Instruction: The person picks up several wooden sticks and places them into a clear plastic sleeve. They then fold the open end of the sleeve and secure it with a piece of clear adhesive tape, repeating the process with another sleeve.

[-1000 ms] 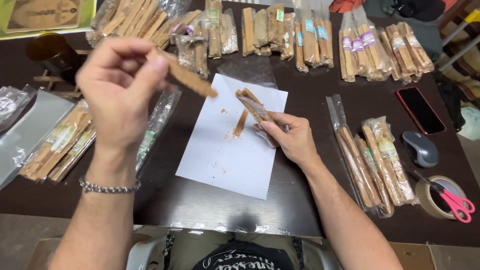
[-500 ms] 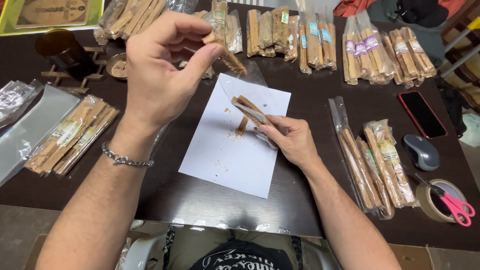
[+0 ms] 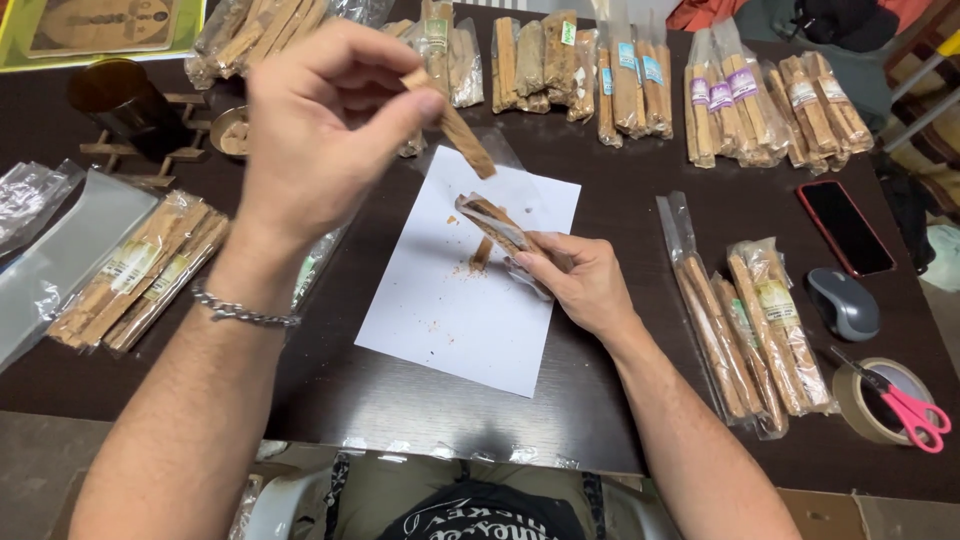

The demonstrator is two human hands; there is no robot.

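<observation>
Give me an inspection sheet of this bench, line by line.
Surface: dark table with white paper sheet, brown crumbs on it.
Job's things: loose wood stick; clear bag of sticks.
Clutter: bagged stick bundles, phone, mouse, tape roll, pink scissors.
Grippers: left hand pinches the stick; right hand holds the bag.
Cables: nothing seen.
Surroundings: empty clear bags at left.
</observation>
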